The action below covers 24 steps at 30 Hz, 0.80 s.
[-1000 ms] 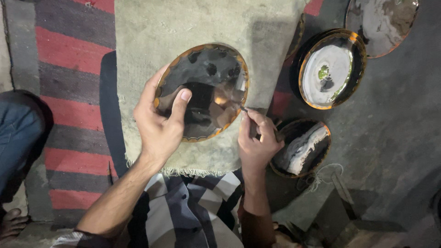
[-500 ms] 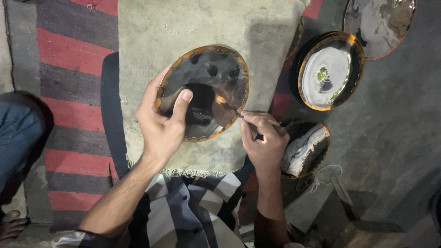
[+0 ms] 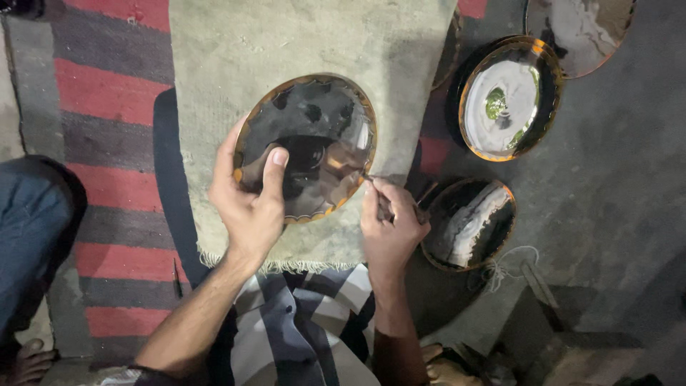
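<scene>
floor surface: grey concrete (image 3: 607, 214) fills the right half of the frame. a red and grey striped rug (image 3: 107, 107) covers the left side, with a beige felt mat (image 3: 286, 36) laid over it at upper centre; the mat's fringed lower edge shows at centre bottom. lighting is dim, with a strong glare on the metal. a folded leg in blue trousers (image 3: 32, 236) sits at the left edge, with a bare foot (image 3: 28, 361) at lower left. a checked cloth (image 3: 300, 329) lies at bottom centre, between the two forearms.

round dark metal plate (image 3: 307, 146) with a scalloped brass-coloured rim, centre of the frame, tilted and raised above the felt mat. its glossy face reflects dark shapes; nothing lies in it.

left hand (image 3: 250, 207): fingers clamped on the plate's lower left rim, thumb pressed on the face, the other fingers behind.

right hand (image 3: 389, 225): fingers pinched together around a thin tool (image 3: 371, 179), mostly hidden; its tip meets the plate's lower right rim.

other containers: a shallow brass-rimmed dish (image 3: 509, 96) at upper right, pale inside with a small green patch; a second plate (image 3: 579, 32) cut off by the top right corner, streaked grey; a third dish (image 3: 468, 223) just right of the right hand, dark with a pale smear across it. a length of string (image 3: 511, 261) lies beside the third dish.
</scene>
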### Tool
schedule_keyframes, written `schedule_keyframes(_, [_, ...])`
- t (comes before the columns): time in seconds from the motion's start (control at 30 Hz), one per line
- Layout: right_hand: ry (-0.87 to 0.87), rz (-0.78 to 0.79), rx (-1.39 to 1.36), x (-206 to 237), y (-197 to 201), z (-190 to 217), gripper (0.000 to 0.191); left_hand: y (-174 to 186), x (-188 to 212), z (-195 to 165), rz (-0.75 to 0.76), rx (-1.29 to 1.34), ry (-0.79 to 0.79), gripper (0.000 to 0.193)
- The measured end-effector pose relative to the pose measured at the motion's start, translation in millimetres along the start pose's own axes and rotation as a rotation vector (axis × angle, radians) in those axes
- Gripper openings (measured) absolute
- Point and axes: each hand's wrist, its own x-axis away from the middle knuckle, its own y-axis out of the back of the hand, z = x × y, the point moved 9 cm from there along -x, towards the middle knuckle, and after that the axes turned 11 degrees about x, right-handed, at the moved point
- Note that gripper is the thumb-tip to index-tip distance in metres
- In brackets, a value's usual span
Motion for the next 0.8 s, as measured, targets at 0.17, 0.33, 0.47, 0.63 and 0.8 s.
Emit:
schedule_keyframes(0.17, [0.158,0.059,0.025,-5.6,3.3,13.1,0.012,0.0,-1.1,-2.5,0.004,-0.013,-0.032,0.046])
schedule_keyframes(0.33, [0.244,0.157,-0.017,-14.8,3.5,14.0,0.013,0.4,1.5,1.7,0.009,0.016,-0.028,0.045])
schedule_keyframes(0.47, [0.147,0.227,0.014,-12.0,-1.5,-2.7,0.014,-0.4,1.9,2.1,0.003,0.02,-0.03,0.045])
schedule_keyframes(0.63, [-0.078,0.221,-0.285,-8.7,-9.6,-42.7,0.014,-1.1,3.0,-2.5,0.183,0.163,0.084,0.049])
schedule_keyframes(0.8, [-0.24,0.214,-0.64,-1.7,-23.6,-78.8,0.014,-3.6,2.4,9.2,0.381,0.12,0.238,0.045])
